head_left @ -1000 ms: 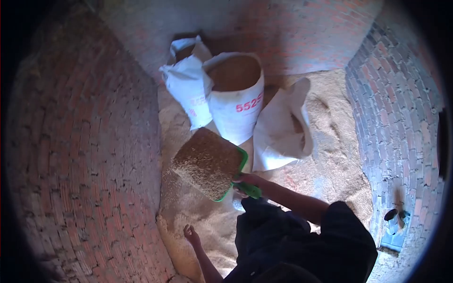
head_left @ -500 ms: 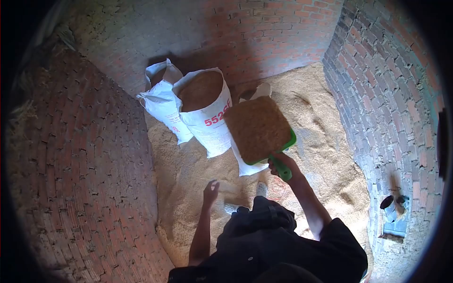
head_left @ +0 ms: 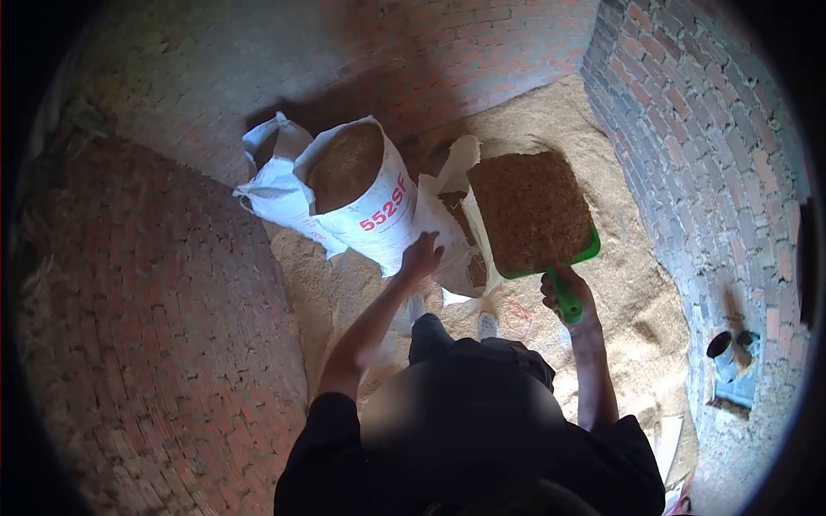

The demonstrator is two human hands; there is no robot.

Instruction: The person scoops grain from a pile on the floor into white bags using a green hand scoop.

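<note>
My right hand (head_left: 570,297) is wrapped round the handle of a green dustpan (head_left: 592,249). A heap of brown grain-like material (head_left: 529,206) covers the pan. To its left, a slack white sack (head_left: 439,228) leans with its mouth open, and brown material shows inside. My left hand (head_left: 422,260) is at this sack's near left side, its fingers slightly apart; whether it presses on the cloth is hard to make out. Beside it stands a full, open white sack (head_left: 366,219) with red print reading 552SF.
Another white sack (head_left: 280,193) stands behind on the left. Loose pale grain-like material (head_left: 637,258) covers the floor. Brick walls (head_left: 172,318) close in on the left, back and right. A pipe (head_left: 723,351) sticks out low on the right wall.
My left hand has moved up and forward to the slack sack. The loaded dustpan has shifted right, off the sack it partly covered. The view has also shifted.
</note>
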